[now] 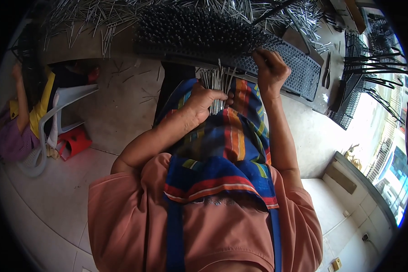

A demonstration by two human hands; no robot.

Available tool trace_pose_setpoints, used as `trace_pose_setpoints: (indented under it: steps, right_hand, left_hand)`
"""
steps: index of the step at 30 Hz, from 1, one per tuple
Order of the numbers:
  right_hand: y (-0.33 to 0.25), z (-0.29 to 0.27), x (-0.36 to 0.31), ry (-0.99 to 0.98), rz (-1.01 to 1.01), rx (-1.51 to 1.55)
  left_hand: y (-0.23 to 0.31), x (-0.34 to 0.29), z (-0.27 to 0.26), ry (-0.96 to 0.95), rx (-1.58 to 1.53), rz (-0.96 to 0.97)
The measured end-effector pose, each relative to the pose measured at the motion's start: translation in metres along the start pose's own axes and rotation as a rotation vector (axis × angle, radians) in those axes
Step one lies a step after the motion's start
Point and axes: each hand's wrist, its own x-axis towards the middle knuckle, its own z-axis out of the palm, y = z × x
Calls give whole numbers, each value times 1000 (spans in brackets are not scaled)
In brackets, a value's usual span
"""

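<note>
"Since you're reading left to right, what's at nine o'clock?"

"Something red and plastic on the floor, a bin or a stool, near a white chair. Toward eleven, a heap of loose metal rods, then dark upright pins packed tight at twelve."

"And closer in?"

"Just below those, over the striped apron, the left hand wraps its fingers round a bundle of slim silvery rods, thumb pressed across them. Each rod looks light and stiff, probably slick enough to slide against its neighbours — I'd grip the bunch round the middle, as that hand does, and take a single one by its upper end."

"The other hand?"

"The right hand, between one and two, is curled, thumb close to the fingertips — whether they pinch a rod, I can't tell. It's at the near edge of a long black tray."

"Holding what?"

"Those pins, crowding its left and middle; toward two o'clock its honeycomb of holes shows. Past it, pliers, then black mesh with bent dark rods beside it."
</note>
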Motion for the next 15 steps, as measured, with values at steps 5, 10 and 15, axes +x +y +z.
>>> trace_pose_setpoints:
  steps: [5, 10, 15]
  right_hand:
    - [3, 4, -7, 112, 16, 32]
    - [1, 4, -5, 69, -93, -59]
    - [-1, 3, 0, 26, -226, -229]
  left_hand:
    - [2, 0, -1, -4, 11, -27]
    - [4, 3, -1, -4, 9, -51]
    - [5, 3, 2, -7, 3, -42]
